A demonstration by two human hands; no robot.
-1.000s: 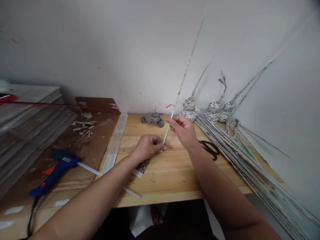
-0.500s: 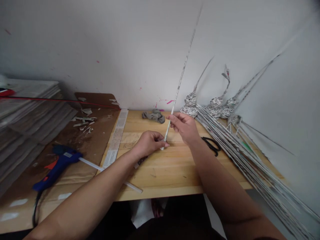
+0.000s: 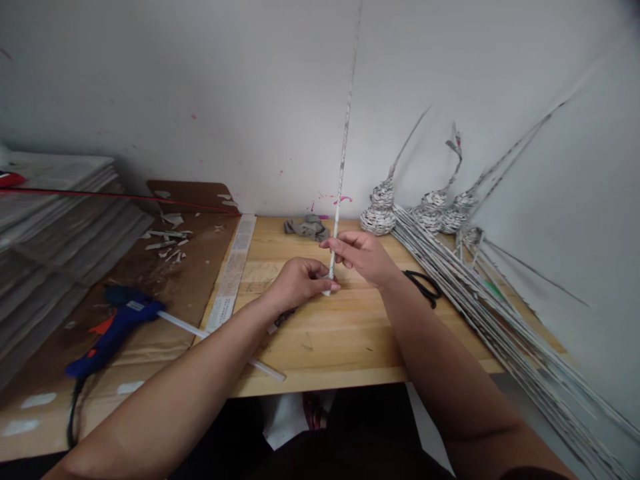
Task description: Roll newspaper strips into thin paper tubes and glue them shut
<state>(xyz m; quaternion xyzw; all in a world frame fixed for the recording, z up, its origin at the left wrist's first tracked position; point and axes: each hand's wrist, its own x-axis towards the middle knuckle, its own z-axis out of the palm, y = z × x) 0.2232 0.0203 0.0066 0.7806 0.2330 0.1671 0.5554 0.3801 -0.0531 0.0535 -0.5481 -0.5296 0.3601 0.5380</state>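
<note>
A long thin rolled newspaper stick [image 3: 344, 140] rises nearly upright from the wooden table [image 3: 340, 340] to the top of the picture. My left hand [image 3: 299, 283] is closed around its bottom end, resting on the table. My right hand [image 3: 364, 257] pinches the stick just above, fingers closed on it. A bit of printed paper strip [image 3: 281, 320] peeks out under my left wrist.
Black scissors [image 3: 424, 287] lie right of my right hand. A heap of paper sticks [image 3: 500, 320] runs along the right side, with woven paper pieces [image 3: 379, 212] at the wall. A grey rag [image 3: 306, 228] lies behind. A blue glue gun [image 3: 113, 330] and stacked newspapers [image 3: 55, 220] sit left.
The stick has swung from leaning right to almost upright. My right hand has moved left, closer to my left hand. More of the paper strip has gone under my left hand.
</note>
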